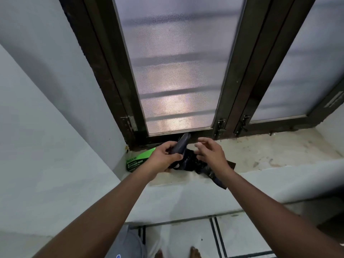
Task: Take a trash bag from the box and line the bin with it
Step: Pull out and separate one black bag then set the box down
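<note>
A green box of garbage bags [138,161] lies on the window sill, in its left corner. My left hand [163,155] is shut on a folded black trash bag [181,145], held up just right of the box. More black bag plastic [204,168] lies crumpled on the sill beneath both hands, with one end hanging over the sill's front edge. My right hand [211,151] hovers over that plastic with fingers spread, holding nothing. No bin is in view.
The pale stone sill [279,151] runs to the right under a dark-framed window with frosted panes [178,71]. A grey wall [46,127] closes in on the left. Below are a tiled floor [186,237] and my bare feet.
</note>
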Tool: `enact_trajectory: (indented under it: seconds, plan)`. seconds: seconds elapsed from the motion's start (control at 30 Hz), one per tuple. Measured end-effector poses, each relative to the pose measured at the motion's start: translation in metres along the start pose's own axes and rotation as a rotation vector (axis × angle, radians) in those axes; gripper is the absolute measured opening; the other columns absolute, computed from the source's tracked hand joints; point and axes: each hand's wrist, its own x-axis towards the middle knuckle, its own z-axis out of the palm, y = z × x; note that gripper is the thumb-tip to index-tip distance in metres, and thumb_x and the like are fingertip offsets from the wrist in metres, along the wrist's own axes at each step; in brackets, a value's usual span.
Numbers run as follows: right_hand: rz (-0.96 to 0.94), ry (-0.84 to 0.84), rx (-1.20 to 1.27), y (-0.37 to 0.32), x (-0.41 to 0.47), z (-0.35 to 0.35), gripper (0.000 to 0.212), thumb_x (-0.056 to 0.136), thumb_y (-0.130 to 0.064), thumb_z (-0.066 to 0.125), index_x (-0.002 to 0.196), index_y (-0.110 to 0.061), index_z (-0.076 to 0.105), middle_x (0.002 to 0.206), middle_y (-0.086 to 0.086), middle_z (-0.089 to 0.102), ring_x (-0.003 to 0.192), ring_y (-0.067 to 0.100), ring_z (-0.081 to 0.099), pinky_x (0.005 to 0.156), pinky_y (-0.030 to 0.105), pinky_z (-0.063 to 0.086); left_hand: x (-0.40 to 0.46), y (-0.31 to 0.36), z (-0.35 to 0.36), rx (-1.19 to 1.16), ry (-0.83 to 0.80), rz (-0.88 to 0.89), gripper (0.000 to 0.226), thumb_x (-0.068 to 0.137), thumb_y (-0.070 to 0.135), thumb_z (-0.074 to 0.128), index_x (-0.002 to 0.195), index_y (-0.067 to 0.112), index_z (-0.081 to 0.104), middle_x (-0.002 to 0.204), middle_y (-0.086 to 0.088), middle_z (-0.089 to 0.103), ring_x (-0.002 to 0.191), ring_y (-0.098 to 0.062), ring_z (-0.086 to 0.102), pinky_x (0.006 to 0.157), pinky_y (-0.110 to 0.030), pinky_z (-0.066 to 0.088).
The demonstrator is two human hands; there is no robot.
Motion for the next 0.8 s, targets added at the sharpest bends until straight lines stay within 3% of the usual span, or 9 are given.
enact_trajectory:
  seconds: [0.13,0.2,0.3,0.37,0.53,0.67,0.73,0.8]
  plan:
    - [0.389,-0.275,0.471,-0.010,-0.006,0.007,0.054,0.089,-0.056,0.069,0.128,-0.019,0.064,0.122,0.014,0.072,0.113,0.031,0.070,0.095,0.039,0.058,0.003,0.000,0.002,0.085,-0.023,0.039,0.041,0.087,0.016,0.080,0.118,0.041,0.068,0.102,0.000,0.074,0.077,-0.013,0.073,0.063,-0.030,0.058]
    - [0.427,-0.329,0.521,-0.011,-0.009,0.007,0.051,0.089,-0.046,0.074,0.126,-0.012,0.066,0.120,0.016,0.073,0.109,0.029,0.070,0.092,0.034,0.059,0.005,0.000,0.004,0.154,-0.015,0.060,0.045,0.085,0.016,0.082,0.123,0.036,0.069,0.104,-0.002,0.075,0.074,-0.011,0.072,0.057,-0.024,0.053]
    - [0.467,-0.229,0.503,-0.010,-0.008,0.010,0.041,0.087,-0.020,0.078,0.122,-0.001,0.067,0.116,0.018,0.072,0.096,0.021,0.069,0.075,0.023,0.062,0.005,0.001,0.007,0.275,0.069,0.088,0.045,0.082,0.014,0.085,0.122,0.028,0.070,0.101,0.000,0.074,0.071,-0.013,0.070,0.048,-0.017,0.048]
    - [0.511,-0.155,0.464,-0.008,-0.006,0.014,0.043,0.081,-0.017,0.084,0.118,0.000,0.069,0.108,0.015,0.073,0.090,0.020,0.070,0.068,0.024,0.061,0.005,-0.002,0.006,0.363,0.115,0.126,0.042,0.080,0.017,0.086,0.119,0.027,0.071,0.098,0.002,0.073,0.074,-0.013,0.069,0.053,-0.017,0.048]
    - [0.580,-0.157,0.599,-0.011,-0.007,0.021,0.012,0.088,-0.008,0.076,0.097,-0.003,0.070,0.095,0.014,0.072,0.089,0.023,0.071,0.085,0.033,0.061,0.006,-0.009,0.004,0.477,0.196,0.185,0.039,0.077,0.024,0.087,0.112,0.028,0.071,0.099,0.006,0.072,0.087,-0.013,0.068,0.072,-0.025,0.053]
    - [0.579,-0.096,0.519,-0.005,-0.002,0.027,0.028,0.085,-0.008,0.080,0.109,0.002,0.068,0.101,0.018,0.074,0.085,0.027,0.074,0.072,0.032,0.065,0.003,-0.009,0.003,0.762,0.236,0.221,0.044,0.076,0.044,0.082,0.117,0.036,0.067,0.103,0.012,0.071,0.093,-0.012,0.065,0.080,-0.036,0.058]
    - [0.585,-0.066,0.451,0.001,0.003,0.030,0.035,0.083,-0.008,0.081,0.114,0.003,0.067,0.113,0.020,0.073,0.092,0.031,0.073,0.068,0.036,0.064,0.003,-0.009,-0.001,0.887,0.326,0.290,0.044,0.078,0.055,0.074,0.118,0.037,0.068,0.109,0.015,0.068,0.104,-0.012,0.056,0.081,-0.036,0.055]
    - [0.591,-0.057,0.407,0.006,0.007,0.030,0.036,0.085,-0.008,0.080,0.117,0.001,0.065,0.118,0.020,0.070,0.098,0.034,0.071,0.071,0.042,0.063,0.007,-0.010,-0.010,0.902,0.446,0.340,0.032,0.084,0.051,0.065,0.111,0.035,0.071,0.116,0.012,0.061,0.114,-0.016,0.047,0.086,-0.035,0.050]
